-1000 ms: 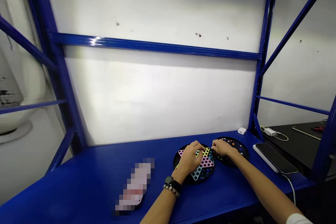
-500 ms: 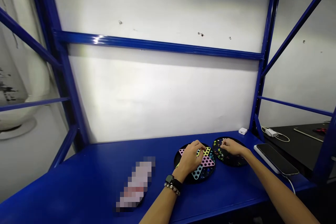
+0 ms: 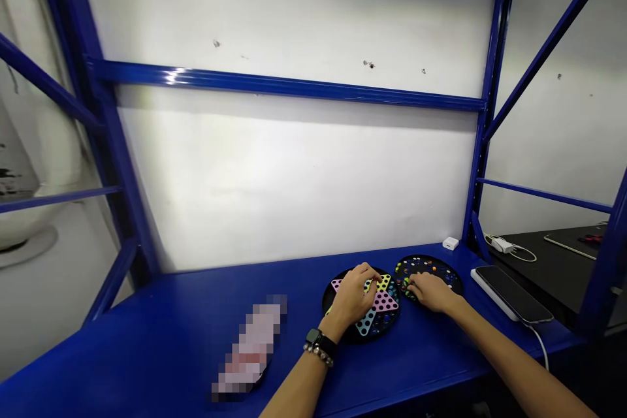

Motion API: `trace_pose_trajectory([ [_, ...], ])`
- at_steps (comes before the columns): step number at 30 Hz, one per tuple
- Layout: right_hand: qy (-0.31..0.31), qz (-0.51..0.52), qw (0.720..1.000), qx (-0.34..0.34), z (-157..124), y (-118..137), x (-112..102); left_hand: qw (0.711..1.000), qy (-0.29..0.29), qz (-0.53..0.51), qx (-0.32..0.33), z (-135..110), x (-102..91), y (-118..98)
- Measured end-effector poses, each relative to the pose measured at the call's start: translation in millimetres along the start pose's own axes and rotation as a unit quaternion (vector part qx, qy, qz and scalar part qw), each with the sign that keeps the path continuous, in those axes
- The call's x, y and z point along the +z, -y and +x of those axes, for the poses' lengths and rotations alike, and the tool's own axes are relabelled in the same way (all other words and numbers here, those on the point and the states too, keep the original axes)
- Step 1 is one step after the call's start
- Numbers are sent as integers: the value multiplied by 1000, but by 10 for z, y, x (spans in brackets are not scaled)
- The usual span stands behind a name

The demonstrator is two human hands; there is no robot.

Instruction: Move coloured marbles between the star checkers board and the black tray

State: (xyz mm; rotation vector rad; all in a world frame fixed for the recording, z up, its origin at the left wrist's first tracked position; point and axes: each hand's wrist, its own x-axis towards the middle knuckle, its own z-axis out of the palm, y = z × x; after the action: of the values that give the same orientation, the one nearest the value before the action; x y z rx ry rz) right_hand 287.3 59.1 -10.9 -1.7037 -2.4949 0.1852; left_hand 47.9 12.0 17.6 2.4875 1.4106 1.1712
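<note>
A round black Chinese checkers board (image 3: 391, 305) bears a star of pink, yellow and light-blue triangles with holes, and blue marbles lie around its rim. Over the upper part of the board is my left hand (image 3: 353, 295), fingers curled and thumb close to the index finger beside the yellow triangle. What it pinches, if anything, is too small to see. My right hand (image 3: 431, 292) reaches into a round black tray (image 3: 422, 266) of mixed marbles. Its fingertips are pressed together at yellow-green marbles (image 3: 405, 283) on the tray's left side; a held marble cannot be made out.
To the right, a phone (image 3: 514, 292) lies on a white block with a cable. A small white case (image 3: 450, 243) stands behind the tray. A blurred pale object (image 3: 252, 346) lies left of my left arm. Blue metal posts (image 3: 132, 196) frame the blue tabletop (image 3: 171, 333).
My right hand has moved down and left within the marble tray, uncovering marbles on its far side. My left hand stays over the board. The whole view has shifted slightly.
</note>
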Motion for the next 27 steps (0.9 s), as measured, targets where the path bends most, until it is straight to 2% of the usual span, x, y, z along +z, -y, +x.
trace_pose_trajectory([
  [4,-1,-74,997,-36,-19,21,2,1000,-1,-4,1,1,0,-5],
  [9,21,-89,995,-42,74,-17,-5,1000,-2,-2,1,-1,-13,-18],
  [12,22,-33,999,-33,105,-98,-26,1000,-5,1,3,-3,-11,-7],
  [17,-28,50,998,-39,205,-166,-118,1000,-7,-1,0,2,-5,-3],
  [21,-54,92,992,-67,448,68,-162,1000,-11,0,0,4,-9,7],
  [25,-10,47,997,-60,669,400,-83,1000,-13,8,-5,-4,-23,54],
  [27,-12,33,998,-49,711,484,2,1000,-11,17,-16,-5,-33,73],
])
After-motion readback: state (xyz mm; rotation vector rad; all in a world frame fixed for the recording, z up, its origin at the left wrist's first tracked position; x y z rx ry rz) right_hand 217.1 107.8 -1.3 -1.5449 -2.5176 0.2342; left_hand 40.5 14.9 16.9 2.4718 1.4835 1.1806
